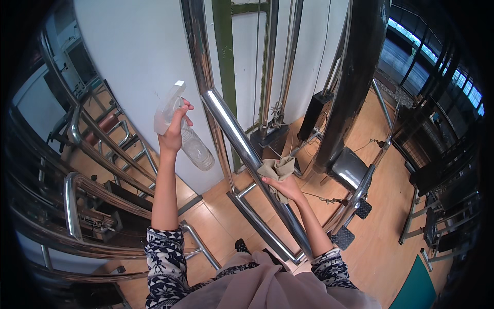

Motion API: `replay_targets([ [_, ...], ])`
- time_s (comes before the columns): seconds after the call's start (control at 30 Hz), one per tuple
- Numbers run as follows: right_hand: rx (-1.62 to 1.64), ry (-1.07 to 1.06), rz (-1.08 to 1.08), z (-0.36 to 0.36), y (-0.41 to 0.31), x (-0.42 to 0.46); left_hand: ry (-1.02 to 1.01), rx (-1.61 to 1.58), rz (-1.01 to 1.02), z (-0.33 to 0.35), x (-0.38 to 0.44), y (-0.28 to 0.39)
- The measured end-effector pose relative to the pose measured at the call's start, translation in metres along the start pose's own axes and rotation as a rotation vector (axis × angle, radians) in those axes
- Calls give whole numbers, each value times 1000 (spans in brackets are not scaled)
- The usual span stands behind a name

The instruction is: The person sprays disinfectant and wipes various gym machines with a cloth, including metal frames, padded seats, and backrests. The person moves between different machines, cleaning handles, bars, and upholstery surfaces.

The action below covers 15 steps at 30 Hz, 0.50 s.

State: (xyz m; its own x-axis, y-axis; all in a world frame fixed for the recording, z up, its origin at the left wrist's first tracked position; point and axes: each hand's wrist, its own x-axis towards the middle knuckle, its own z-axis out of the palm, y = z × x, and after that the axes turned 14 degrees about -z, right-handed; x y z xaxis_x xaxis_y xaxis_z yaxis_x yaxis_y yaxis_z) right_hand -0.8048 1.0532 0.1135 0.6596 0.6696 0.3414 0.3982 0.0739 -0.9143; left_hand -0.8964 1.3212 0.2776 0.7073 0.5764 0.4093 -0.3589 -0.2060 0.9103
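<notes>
My left hand (174, 125) grips a clear plastic spray bottle (197, 151) by its neck, raised in front of a white panel. The bottle's white trigger head (170, 102) points up and tilts over the hand. Lower and to the right, my right hand (283, 187) holds a beige cloth (277, 170) against a slanted chrome tube (241, 139) of a gym machine. The cloth is bunched over the tube, with folds on its upper side and an end hanging below my thumb. How my right fingers curl beneath the cloth is hidden.
Chrome frames (73, 204) of gym equipment crowd the left side beside a mirror-like panel. Weight stacks (270, 139) with cables stand behind the tube. A black padded seat (349, 168) and footplates (343, 236) lie to the right. A green mat (417, 286) covers part of the tiled floor.
</notes>
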Motion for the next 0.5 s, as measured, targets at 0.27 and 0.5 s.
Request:
replay_targets([
  [0.27,-66,401,-134,15,11,5,-7,-13,122,-17,67,30],
  [0.5,-313,402,-991,41,-202,252,20,-98,-74,-40,32,-20],
])
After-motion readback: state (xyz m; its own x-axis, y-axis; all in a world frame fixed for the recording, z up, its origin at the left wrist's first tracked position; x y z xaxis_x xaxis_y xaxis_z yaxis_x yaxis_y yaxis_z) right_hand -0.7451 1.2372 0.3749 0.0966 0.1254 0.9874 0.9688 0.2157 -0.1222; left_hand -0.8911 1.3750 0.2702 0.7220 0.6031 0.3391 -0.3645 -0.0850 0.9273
